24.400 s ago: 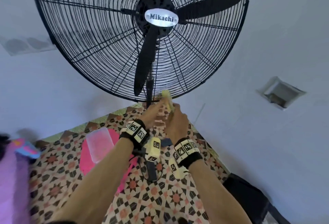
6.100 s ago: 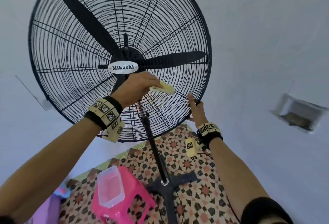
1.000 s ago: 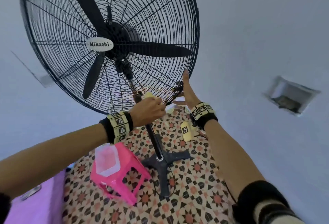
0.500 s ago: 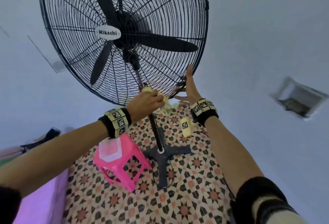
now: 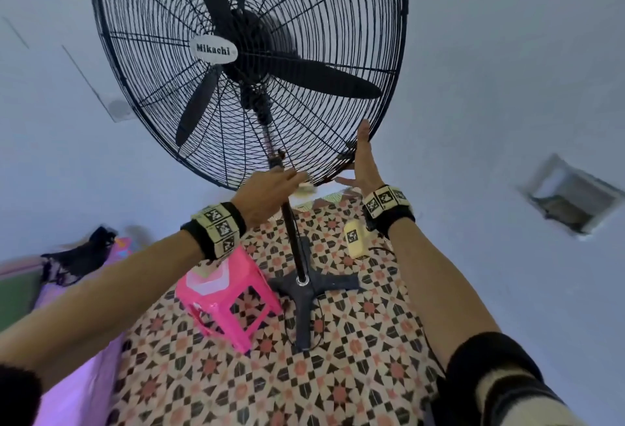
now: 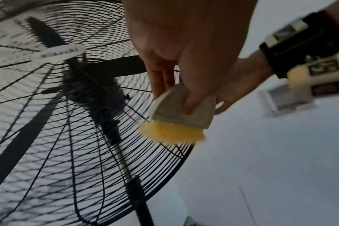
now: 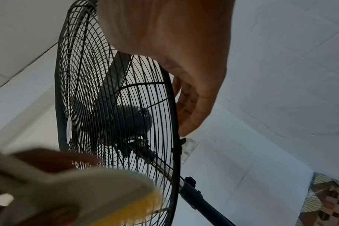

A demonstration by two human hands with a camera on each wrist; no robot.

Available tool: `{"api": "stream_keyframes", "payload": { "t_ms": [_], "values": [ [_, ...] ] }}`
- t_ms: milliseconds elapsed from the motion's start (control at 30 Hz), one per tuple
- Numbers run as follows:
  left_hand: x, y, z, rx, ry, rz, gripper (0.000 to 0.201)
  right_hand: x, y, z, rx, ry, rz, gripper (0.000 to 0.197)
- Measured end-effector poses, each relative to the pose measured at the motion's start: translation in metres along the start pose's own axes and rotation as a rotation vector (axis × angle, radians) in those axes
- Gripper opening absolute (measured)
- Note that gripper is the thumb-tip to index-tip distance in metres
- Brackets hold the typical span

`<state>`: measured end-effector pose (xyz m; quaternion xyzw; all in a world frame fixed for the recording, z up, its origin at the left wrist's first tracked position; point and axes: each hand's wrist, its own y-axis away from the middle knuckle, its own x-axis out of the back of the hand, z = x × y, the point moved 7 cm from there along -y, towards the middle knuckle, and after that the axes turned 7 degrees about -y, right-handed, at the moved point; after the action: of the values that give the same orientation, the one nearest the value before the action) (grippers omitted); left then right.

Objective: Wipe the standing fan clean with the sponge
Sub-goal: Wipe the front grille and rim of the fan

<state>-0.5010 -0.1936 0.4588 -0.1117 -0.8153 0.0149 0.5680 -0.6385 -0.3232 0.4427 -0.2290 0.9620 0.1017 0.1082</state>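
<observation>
Head view: fan [image 5: 250, 63] upright, tilted back; sponge [image 5: 306, 187] at grille bottom.

both your arms reach forward and up, each wrist wrapped in a black band with printed markers. your left hand [image 5: 269, 193] is knuckles-up, its fingers [image 6: 194, 97] curled and pinching what it holds. your right hand [image 5: 363, 158] stands edge-on with the palm facing left, fingers [image 7: 192, 110] straight and close together, thumb spread low. a dark sleeve covers your right upper arm.
</observation>
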Motion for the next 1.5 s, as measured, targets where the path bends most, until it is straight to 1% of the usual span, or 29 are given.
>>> {"api": "stream_keyframes", "payload": {
  "t_ms": [33,100,167,200,267,333,433,500,567,667,700,767,800,933,1000,1033,1100,1167,1200,1267,1300,1367,1400,1467,1500],
  "values": [
    [0.002,0.001,-0.001,-0.011,0.063,0.032,0.066,0.0,-0.002,0.002,-0.002,-0.006,0.003,0.118],
    [0.012,0.004,0.007,-0.101,0.147,0.128,0.065,0.001,-0.002,0.002,0.005,-0.005,0.013,0.119],
    [0.027,0.008,0.016,-0.176,0.24,0.23,0.058,0.001,-0.002,0.002,0.004,0.005,0.022,0.123],
    [0.031,0.009,0.02,-0.192,0.249,0.262,0.054,0.001,-0.003,0.003,0.006,0.01,0.028,0.123],
    [0.038,0.008,0.027,-0.193,0.229,0.311,0.04,0.002,-0.005,0.005,0.011,0.012,0.045,0.127],
    [0.044,0.004,0.035,-0.174,0.237,0.325,0.022,0.002,-0.005,0.007,0.001,0.013,0.044,0.136],
    [0.047,0.0,0.043,-0.087,0.3,0.315,0.01,0.003,-0.004,0.006,0.015,0.034,0.041,0.137],
    [0.044,0.0,0.042,-0.012,0.373,0.262,0.007,0.001,-0.001,0.004,0.023,0.038,0.038,0.14],
    [0.043,0.002,0.036,0.064,0.478,0.233,0.008,0.0,0.001,0.004,0.019,0.041,0.04,0.145],
    [0.043,0.01,0.026,0.155,0.634,0.25,0.005,-0.001,0.005,0.005,0.018,0.05,0.042,0.144],
    [0.043,0.013,0.026,0.176,0.666,0.249,0.011,-0.002,0.006,0.004,0.017,0.046,0.044,0.142],
    [0.039,0.019,0.026,0.231,0.744,0.216,0.024,-0.004,0.011,0.004,0.007,0.03,0.052,0.134],
    [0.036,0.021,0.024,0.275,0.784,0.199,0.026,-0.005,0.013,0.004,0.0,0.019,0.057,0.128],
    [0.025,0.038,0.011,0.466,0.893,0.156,0.015,-0.006,0.017,0.003,-0.008,0.015,0.076,0.1],
    [0.014,0.054,0.006,0.584,1.022,0.134,0.009,-0.005,0.017,0.005,-0.007,0.024,0.095,0.096],
    [0.006,0.064,0.004,0.663,1.093,0.141,0.014,-0.005,0.017,0.006,-0.004,0.027,0.1,0.095],
    [-0.009,0.084,0.006,0.809,1.228,0.188,0.034,-0.007,0.018,0.005,0.016,0.036,0.102,0.093],
    [-0.018,0.096,0.015,0.907,1.318,0.268,0.043,-0.009,0.019,0.004,0.032,0.066,0.102,0.092],
    [-0.017,0.097,0.02,0.932,1.315,0.299,0.045,-0.01,0.02,0.003,0.036,0.081,0.099,0.092],
    [-0.011,0.087,0.031,0.957,1.243,0.341,0.035,-0.013,0.024,0.002,0.041,0.12,0.07,0.098],
    [-0.007,0.078,0.035,0.958,1.224,0.368,0.029,-0.014,0.026,0.002,0.042,0.148,0.051,0.107],
    [-0.001,0.055,0.045,0.914,1.229,0.436,0.027,-0.013,0.028,0.0,0.06,0.211,0.028,0.131],
    [0.002,0.045,0.05,0.898,1.229,0.464,0.024,-0.011,0.026,-0.003,0.066,0.237,0.016,0.139],
    [0.0,0.032,0.055,0.902,1.295,0.527,0.015,-0.009,0.023,-0.01,0.058,0.273,-0.007,0.144],
    [-0.005,0.027,0.057,0.906,1.333,0.557,0.012,-0.009,0.022,-0.016,0.049,0.298,-0.01,0.142]
  ]
}}
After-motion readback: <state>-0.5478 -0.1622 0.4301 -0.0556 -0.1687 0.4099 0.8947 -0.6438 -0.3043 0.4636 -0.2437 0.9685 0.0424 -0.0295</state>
